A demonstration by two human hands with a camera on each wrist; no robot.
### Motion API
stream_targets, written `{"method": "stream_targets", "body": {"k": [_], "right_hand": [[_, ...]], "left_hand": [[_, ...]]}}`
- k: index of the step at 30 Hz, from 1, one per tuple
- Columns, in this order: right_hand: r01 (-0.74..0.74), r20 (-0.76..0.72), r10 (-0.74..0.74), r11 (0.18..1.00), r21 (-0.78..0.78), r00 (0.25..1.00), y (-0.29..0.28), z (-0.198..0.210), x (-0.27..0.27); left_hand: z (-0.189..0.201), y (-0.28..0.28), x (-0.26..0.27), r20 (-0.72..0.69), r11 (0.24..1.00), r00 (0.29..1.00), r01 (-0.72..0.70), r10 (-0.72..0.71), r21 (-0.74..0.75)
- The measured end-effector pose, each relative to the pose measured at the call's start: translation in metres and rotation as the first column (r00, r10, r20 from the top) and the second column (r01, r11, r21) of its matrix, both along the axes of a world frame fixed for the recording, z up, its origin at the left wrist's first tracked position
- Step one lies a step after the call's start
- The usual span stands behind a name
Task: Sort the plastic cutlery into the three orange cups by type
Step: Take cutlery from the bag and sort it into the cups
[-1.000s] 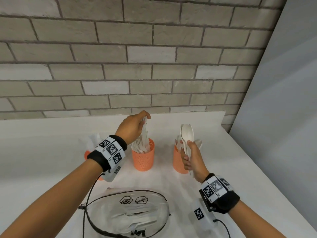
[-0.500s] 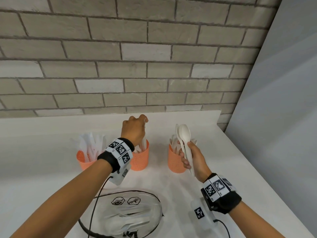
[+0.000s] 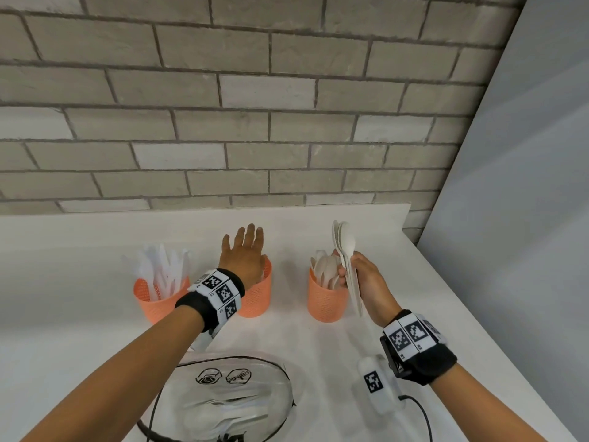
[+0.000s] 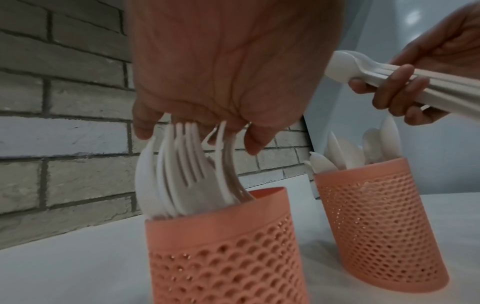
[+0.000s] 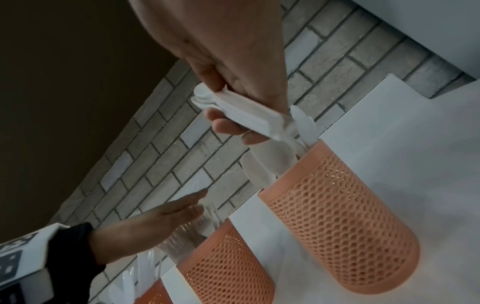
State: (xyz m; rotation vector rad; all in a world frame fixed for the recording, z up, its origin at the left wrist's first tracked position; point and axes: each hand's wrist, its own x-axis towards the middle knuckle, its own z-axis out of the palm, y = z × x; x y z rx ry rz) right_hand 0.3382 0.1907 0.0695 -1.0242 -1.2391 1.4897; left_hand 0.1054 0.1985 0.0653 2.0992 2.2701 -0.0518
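Head view: left hand (image 3: pixel 243 256) flat, fingers straight over the forks (image 4: pixel 187 170); right hand (image 3: pixel 366 279) clasping stacked spoons (image 3: pixel 345 250).

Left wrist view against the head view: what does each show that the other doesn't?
Only the left wrist view shows the forks in the middle cup, under the left hand. Only the head view shows the knives cup and the clear bag. Both show the right hand gripping a bundle of spoons by the spoon cup.

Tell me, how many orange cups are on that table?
3: left cup holding knives, middle cup under the left hand, right cup beside the right hand.
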Motion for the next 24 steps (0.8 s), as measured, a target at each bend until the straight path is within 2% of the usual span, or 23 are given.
{"method": "stream_targets", "body": {"k": [3,9,11,13,15,19,24], "right_hand": [[0.068,-0.037,-0.069,0.997,-0.022,0.997,0.001,0.005,-0.005],[0.178,-0.318,-0.179,0.984,-0.034,0.931,0.007,0.007,-0.012],[0.214,-0.350,-0.205,0.977,-0.013,0.914,0.011,0.004,-0.013],[0.262,-0.313,-0.238,0.964,0.038,0.920,0.012,0.003,-0.015],[0.307,-0.238,-0.269,0.941,0.142,0.933,0.012,0.003,-0.017],[0.384,-0.162,-0.353,0.889,0.248,0.922,0.020,0.002,-0.019],[0.348,-0.080,-0.342,0.875,0.337,0.936,0.027,-0.014,-0.021]], "left_hand": [[-0.006,-0.002,0.006,-0.010,0.999,0.999,0.040,-0.040,0.027],[-0.007,0.002,0.013,-0.056,0.998,0.998,0.025,-0.029,-0.058],[-0.006,0.004,0.014,-0.077,0.998,0.997,0.000,-0.005,-0.066],[-0.002,0.004,0.011,-0.010,0.996,1.000,-0.028,0.027,-0.087],[0.009,0.003,0.007,0.120,0.996,0.992,-0.033,0.044,-0.087],[0.053,-0.017,0.000,0.304,0.999,0.953,0.002,-0.018,0.053],[0.098,-0.083,-0.011,0.559,0.959,0.787,0.152,-0.263,0.238]]}}
